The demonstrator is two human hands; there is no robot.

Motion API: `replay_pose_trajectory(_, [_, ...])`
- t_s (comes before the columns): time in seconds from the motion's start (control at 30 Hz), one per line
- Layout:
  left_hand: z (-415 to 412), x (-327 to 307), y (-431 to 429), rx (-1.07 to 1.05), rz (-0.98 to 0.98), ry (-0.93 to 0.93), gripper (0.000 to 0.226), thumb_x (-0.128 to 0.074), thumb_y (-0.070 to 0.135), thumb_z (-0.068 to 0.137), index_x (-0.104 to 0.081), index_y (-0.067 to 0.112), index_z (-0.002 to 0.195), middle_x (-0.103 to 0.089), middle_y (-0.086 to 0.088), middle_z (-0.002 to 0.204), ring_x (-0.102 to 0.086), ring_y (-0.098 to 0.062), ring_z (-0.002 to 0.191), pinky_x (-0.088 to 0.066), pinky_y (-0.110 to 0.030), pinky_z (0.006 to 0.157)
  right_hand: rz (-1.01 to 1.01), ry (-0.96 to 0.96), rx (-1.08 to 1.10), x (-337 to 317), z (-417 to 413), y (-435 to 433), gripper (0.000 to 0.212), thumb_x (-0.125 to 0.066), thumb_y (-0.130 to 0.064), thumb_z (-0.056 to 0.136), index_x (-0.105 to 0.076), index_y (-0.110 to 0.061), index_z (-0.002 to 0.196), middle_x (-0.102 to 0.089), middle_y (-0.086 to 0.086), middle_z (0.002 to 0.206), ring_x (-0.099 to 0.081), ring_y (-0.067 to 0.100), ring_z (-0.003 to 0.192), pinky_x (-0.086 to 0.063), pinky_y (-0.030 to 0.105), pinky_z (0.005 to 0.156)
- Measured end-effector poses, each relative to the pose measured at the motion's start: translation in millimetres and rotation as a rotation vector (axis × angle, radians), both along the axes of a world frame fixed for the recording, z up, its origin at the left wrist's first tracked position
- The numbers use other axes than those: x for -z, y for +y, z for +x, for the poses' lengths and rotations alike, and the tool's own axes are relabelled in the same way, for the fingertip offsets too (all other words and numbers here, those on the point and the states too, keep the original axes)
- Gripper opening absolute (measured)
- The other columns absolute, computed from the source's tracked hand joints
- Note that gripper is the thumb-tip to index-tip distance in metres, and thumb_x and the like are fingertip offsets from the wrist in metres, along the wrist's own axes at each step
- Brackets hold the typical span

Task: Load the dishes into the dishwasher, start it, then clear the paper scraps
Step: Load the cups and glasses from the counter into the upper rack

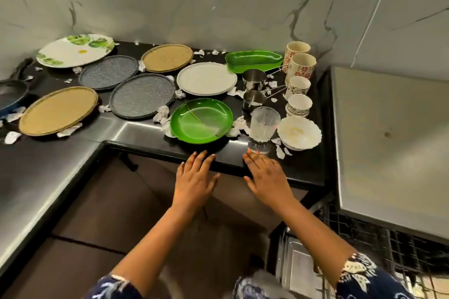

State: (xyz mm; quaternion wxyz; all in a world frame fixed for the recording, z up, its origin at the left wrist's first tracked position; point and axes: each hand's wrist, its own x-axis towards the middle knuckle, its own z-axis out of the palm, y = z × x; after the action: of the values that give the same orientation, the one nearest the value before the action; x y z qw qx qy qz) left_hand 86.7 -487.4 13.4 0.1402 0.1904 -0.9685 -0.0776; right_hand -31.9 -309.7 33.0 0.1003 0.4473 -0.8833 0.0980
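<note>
My left hand [195,178] and my right hand [266,176] reach flat over the counter's front edge, fingers straight, holding nothing. Just beyond my left fingertips sits a green plate [201,120]. A clear glass [262,130] stands right at my right fingertips; contact is unclear. A white scalloped bowl [299,133] is beside the glass. Farther back lie a white plate [206,78], two grey plates [143,96], two woven tan plates [58,110], a floral plate [76,50], a green leaf dish [254,60], steel measuring cups [254,101] and several mugs [301,64]. Crumpled paper scraps [161,114] lie between the dishes.
The black counter [233,153] runs into a steel worktop [36,177] on the left. A dark pan [12,97] sits at the far left. A dishwasher's wire rack [379,238] shows at lower right under a grey appliance top [393,133]. Marble wall behind.
</note>
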Motion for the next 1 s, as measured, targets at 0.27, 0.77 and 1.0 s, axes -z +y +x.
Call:
replay_pose_trajectory(0.27, [-58.5,-33.9,41.2,0.107,0.030,0.282,0.044,-0.049,0.047,0.086,-0.059,0.023,0.122,-0.060,0.001,0.123,-0.055,-0.020,0.111,-0.036,-0.033,0.094,-0.283,-0.009,0.044,-38.3,-55.8,38.7,0.038,-0.047,-0.035,0.085,-0.063,-0.018,0.115,-0.063,-0.001,0.112,-0.054,0.018,0.103,-0.046,0.035,0.078])
replay_pose_trajectory(0.77, [-165.3,-52.2,50.6,0.073,0.381,0.183,0.101,-0.056,0.078,0.062,-0.033,0.023,0.144,-0.048,-0.002,0.140,-0.037,-0.018,0.135,0.010,-0.027,0.115,-0.175,-0.661,0.286,-42.2,-124.6,89.2,0.132,-0.076,-0.065,0.054,0.007,-0.027,0.150,0.003,-0.006,0.158,-0.007,0.016,0.145,-0.018,0.040,0.117])
replay_pose_trajectory(1.0, [-166.9,-54.5,52.0,0.088,0.460,0.291,0.087,-0.073,0.063,0.061,-0.044,0.022,0.133,-0.057,0.008,0.126,-0.044,-0.004,0.121,0.008,-0.019,0.115,-0.398,-0.628,0.282,-29.8,-121.7,82.7,0.124,-0.085,-0.047,0.056,-0.007,-0.024,0.150,-0.020,0.002,0.149,-0.031,0.019,0.133,-0.036,0.031,0.101])
